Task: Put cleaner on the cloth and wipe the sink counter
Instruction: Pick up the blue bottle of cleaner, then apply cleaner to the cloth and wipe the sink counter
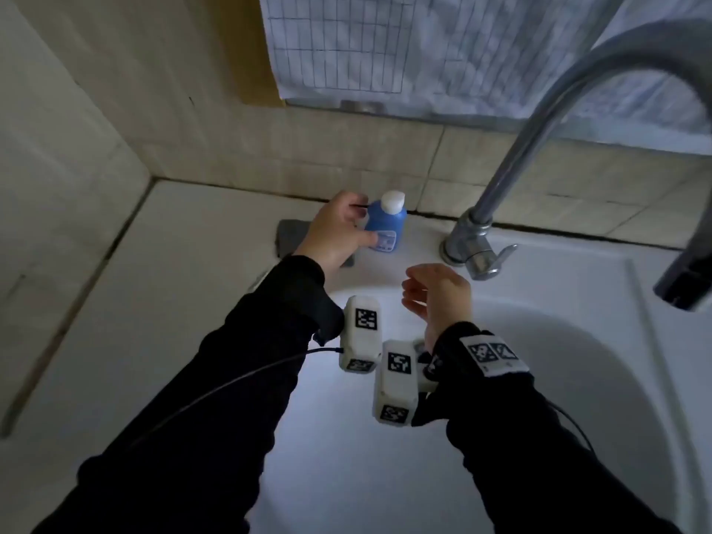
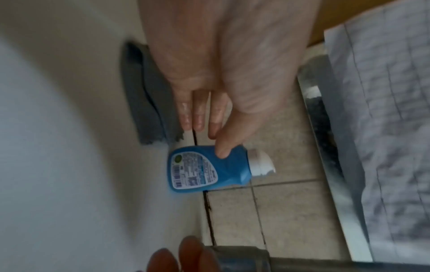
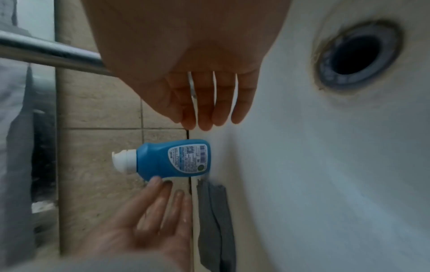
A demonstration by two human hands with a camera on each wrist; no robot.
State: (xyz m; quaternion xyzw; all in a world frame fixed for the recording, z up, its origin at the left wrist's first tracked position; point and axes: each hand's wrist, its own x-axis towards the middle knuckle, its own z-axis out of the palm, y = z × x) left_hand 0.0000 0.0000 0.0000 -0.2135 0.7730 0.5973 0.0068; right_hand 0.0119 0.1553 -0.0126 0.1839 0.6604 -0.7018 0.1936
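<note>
Nearest the camera, over the white ceramic sink basin [image 1: 578, 379], two arms in black sleeves [image 1: 215, 398] with white tagged wrist boxes [image 1: 362, 333]. Just beyond, right hand [image 1: 437, 298] hovering above the basin's back edge, fingers loosely bent and slightly apart, holding nothing, near the bottle but apart from it. Round dark drain [image 3: 358, 55] low in the bowl. Further back, left hand [image 1: 339, 233] spread beside the small blue plastic cleaner bottle with a white cap [image 1: 386, 221]; thumb tip touching the bottle's upper body in the left wrist view, straight fingers alongside it, not wrapped round. Bottle upright on the white bench [image 1: 185, 264] at the back wall, label facing forward. Folded grey cloth [image 1: 289, 237] flat on the bench just left of the bottle, partly hidden under the left hand. To the right, curved chrome tap with lever [image 1: 485, 240]. Behind, beige wall tiles [image 1: 346, 156] and a window covered with gridded paper [image 1: 385, 44].
</note>
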